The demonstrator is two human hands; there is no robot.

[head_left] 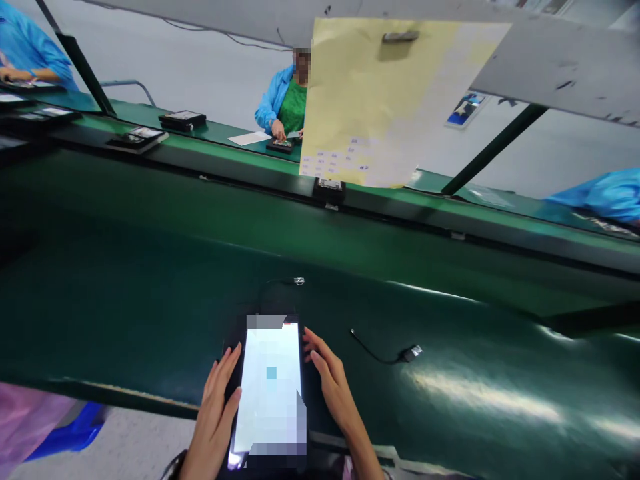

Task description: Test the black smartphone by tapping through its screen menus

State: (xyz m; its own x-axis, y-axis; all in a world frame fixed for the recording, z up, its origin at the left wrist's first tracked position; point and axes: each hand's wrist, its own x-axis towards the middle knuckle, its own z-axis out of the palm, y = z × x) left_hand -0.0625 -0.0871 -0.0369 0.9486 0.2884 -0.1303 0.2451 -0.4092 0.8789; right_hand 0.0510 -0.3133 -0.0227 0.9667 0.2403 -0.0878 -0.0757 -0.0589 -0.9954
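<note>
A lit tablet [270,393] with a dark border faces up at the near edge of the green bench, its screen partly blurred out. My left hand [215,407] lies along its left side, fingers long and thumb at the screen's edge. On the opposite side my right hand [330,380] has its fingertips bent in at the tablet's right edge, so the tablet sits between both hands. Just beyond its top lies a thin black cable with a metal plug [299,281]; whether it joins the tablet is hidden. Right of my right hand rests a short black USB cable [385,359].
A yellow paper sheet [380,100] hangs from the overhead beam. Behind the bench runs a raised green strip [250,197] carrying black trays with devices [137,138]. A person in blue [283,103] works across from me; blue sleeves show at both sides. A blue stool [75,433] stands lower left.
</note>
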